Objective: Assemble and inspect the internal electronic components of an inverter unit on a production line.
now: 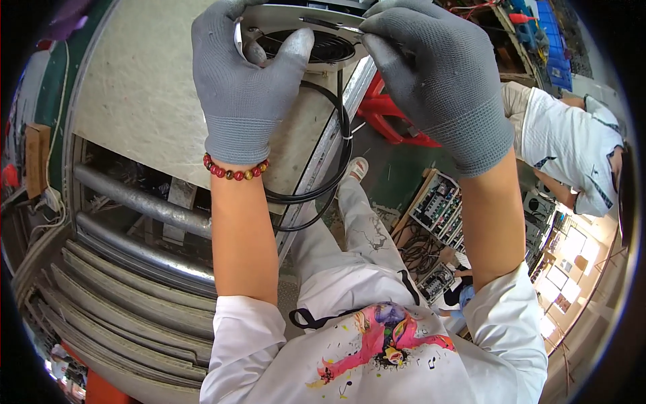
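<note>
At the top of the view is a light metal housing point(279, 15) with a round black fan grille point(330, 48); its upper part is cut off by the frame. My left hand point(245, 81), in a grey knit glove, is closed around the housing's left side, its thumb lying across the grille. My right hand point(437, 74), gloved alike, pinches the housing's right edge between thumb and fingers. Near those fingertips a dark slot shows in the metal. Black cable point(344, 141) hangs in loops below the housing, bound by a white tie.
Below the housing stands a pale-topped bench point(134, 87) with a metal edge. Metal tubes point(145, 202) and stacked curved strips point(128, 303) are at left. A red stool point(390, 118) and a rack of electronics point(437, 205) stand right. Another person point(565, 135) bends at far right.
</note>
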Motion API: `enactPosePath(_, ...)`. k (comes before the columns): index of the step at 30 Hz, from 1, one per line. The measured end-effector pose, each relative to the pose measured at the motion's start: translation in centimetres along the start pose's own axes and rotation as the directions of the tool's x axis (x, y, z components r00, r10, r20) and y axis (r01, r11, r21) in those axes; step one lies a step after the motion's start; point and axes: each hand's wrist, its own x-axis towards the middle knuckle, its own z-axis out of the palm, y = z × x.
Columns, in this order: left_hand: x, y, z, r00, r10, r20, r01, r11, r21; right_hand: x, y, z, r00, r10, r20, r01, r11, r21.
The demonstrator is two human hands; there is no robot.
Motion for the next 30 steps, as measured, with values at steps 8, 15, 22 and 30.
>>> enactPosePath(8, 0.0, -0.7, -0.2, 0.999, 0.053, 0.005, -0.053, 0.998, 0.035, -0.8, 0.0, 0.3, 0.998, 0.037, -0.042, -0.039, 0.998, -0.05)
enactPosePath(15, 0.1, 2.0, 0.1, 0.994, -0.111, -0.005, 0.111, 0.994, -0.015, -0.9, 0.2, 0.5, 0.997, 0.014, -0.074, -0.016, 1.0, -0.024)
enactPosePath(22, 0.0, 1.7, 0.2, 0.994, -0.112, -0.011, 0.111, 0.991, -0.073, -0.8, 0.3, 0.5, 0.996, 0.027, -0.08, -0.025, 0.999, 0.033)
enactPosePath(30, 0.0, 1.8, 0.3, 0.981, -0.195, -0.006, 0.193, 0.973, -0.126, 0.0, -0.2, 0.6, 0.996, 0.035, -0.084, -0.026, 0.994, 0.107)
